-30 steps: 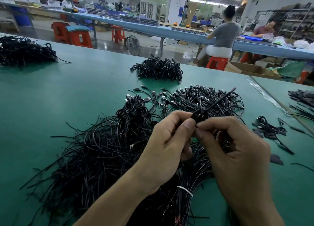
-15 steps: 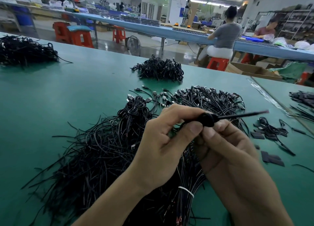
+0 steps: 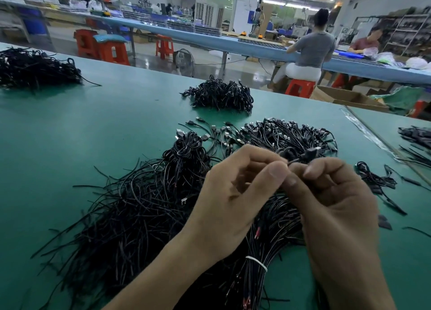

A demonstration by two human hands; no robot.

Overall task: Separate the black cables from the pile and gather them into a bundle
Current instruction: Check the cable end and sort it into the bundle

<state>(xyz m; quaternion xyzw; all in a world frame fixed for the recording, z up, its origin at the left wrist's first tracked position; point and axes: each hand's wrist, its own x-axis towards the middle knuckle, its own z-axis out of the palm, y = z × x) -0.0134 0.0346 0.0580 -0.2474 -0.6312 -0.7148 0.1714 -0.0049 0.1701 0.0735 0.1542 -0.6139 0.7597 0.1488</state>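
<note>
A big pile of loose black cables [image 3: 130, 216] spreads over the green table [image 3: 93, 132] in front of me. My left hand [image 3: 235, 193] and my right hand [image 3: 331, 207] meet above it, fingertips pinched together on a small coiled black cable [image 3: 300, 155] held between them. Under my wrists lies a bunch of black cables tied with a white band [image 3: 256, 262]. Behind the hands, a spread of cables with USB plugs [image 3: 279, 134] lies on the table.
A finished heap of black cables [image 3: 221, 95] sits further back, another heap [image 3: 35, 67] at the far left. Small cable bits [image 3: 375, 181] lie to the right, more cables [image 3: 417, 141] on the neighbouring table. Two people sit at a blue bench [image 3: 233, 43] beyond.
The cable end that stuck out to the right of my fingers is now folded in. Both hands have closed tighter around the small coil.
</note>
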